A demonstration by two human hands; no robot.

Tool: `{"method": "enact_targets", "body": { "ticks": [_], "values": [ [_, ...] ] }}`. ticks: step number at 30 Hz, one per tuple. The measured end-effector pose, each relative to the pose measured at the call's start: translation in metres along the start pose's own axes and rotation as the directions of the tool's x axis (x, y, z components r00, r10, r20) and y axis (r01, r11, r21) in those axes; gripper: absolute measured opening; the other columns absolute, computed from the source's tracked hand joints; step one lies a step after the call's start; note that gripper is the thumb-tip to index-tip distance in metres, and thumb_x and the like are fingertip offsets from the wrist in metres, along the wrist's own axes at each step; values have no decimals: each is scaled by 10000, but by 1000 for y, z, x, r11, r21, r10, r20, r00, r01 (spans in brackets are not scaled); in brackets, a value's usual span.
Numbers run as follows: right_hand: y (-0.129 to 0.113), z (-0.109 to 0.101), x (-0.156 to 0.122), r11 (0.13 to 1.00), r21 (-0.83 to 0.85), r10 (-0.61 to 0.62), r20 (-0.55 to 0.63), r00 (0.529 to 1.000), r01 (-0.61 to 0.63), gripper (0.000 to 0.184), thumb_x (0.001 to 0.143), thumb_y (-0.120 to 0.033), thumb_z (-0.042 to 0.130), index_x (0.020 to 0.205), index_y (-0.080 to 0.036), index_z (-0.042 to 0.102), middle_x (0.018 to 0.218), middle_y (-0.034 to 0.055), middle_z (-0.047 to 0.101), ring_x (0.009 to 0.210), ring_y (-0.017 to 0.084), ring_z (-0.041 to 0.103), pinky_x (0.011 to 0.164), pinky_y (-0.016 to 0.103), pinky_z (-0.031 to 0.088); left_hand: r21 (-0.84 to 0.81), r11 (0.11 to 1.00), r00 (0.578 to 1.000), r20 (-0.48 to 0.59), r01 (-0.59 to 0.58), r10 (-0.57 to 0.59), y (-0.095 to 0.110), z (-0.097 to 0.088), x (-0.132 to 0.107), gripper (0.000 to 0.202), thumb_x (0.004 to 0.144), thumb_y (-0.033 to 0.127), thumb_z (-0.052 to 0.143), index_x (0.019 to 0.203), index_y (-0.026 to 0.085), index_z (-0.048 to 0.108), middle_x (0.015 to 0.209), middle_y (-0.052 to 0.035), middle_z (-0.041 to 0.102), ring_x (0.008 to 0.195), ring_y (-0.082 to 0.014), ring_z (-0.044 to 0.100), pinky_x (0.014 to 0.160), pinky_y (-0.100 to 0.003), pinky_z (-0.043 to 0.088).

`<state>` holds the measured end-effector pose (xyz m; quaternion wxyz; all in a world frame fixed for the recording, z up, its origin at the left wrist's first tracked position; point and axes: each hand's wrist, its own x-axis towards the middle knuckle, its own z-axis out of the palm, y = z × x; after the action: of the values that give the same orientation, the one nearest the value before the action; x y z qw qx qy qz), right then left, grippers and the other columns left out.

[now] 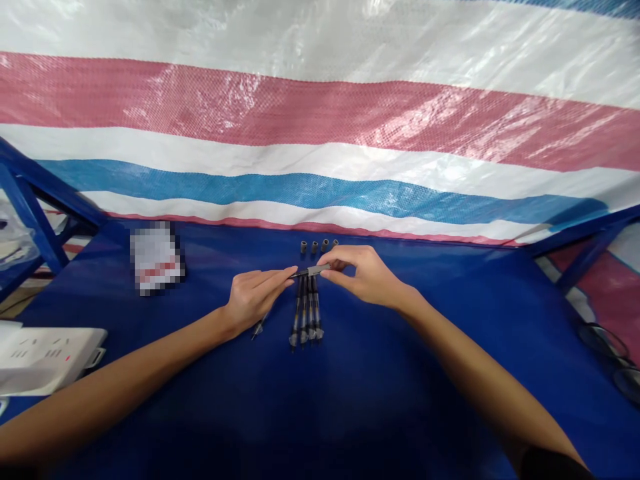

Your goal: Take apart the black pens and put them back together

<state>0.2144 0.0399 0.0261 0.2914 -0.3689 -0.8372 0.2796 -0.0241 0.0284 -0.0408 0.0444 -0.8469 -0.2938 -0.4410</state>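
Glossy woven plastic tarp (320, 133) — pens (306, 310) of smooth, shiny plastic.

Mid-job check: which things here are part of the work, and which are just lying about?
Part of the work:
held pen, between the fingers of the left hand and right hand; row of pens; four small dark tubes

Just lying about:
white power strip; eyeglasses; blurred white packet

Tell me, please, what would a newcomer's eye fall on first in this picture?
The big pink, white and blue striped tarpaulin fills the top of the view behind the blue-covered table. At the centre, the left hand and right hand meet over a slim dark pen, just above a row of similar pens lying side by side.
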Motion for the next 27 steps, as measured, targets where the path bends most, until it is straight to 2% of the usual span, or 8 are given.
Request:
{"method": "enact_targets", "body": {
  "ticks": [5,10,17,27],
  "values": [
    [-1,4,0,999,-25,-25,19,1000,25,106,858,-218,590,915,-156,655,806,23,667,679,114,592,675,244,467,40,999,999,26,-20,19,-2,2,0,181,883,165,584,1054,137,636,815,-41,717,688,-120,667,660,-223,533],
    [-1,9,-2,990,-53,-127,39,991,129,101,875,-212,570,911,-149,641,789,26,645,671,112,565,653,242,459,43,996,997,8,-82,81,0,2,-2,209,872,152,592,1080,144,608,816,-33,713,693,-125,668,675,-228,537],
    [0,16,-5,972,-99,-216,2,976,215,133,910,-205,504,945,-153,621,820,50,634,693,130,550,665,276,470,66,991,994,-6,-112,113,0,1,-3,186,872,145,587,1055,116,598,726,-21,671,589,-98,604,567,-201,492],
    [1,14,-3,977,-80,-198,-21,980,196,120,899,-236,541,934,-149,617,816,43,619,701,126,554,673,271,468,60,996,998,2,-68,68,1,0,-2,187,880,162,583,1064,139,607,771,-28,692,642,-100,630,624,-203,511]
  ]
}}
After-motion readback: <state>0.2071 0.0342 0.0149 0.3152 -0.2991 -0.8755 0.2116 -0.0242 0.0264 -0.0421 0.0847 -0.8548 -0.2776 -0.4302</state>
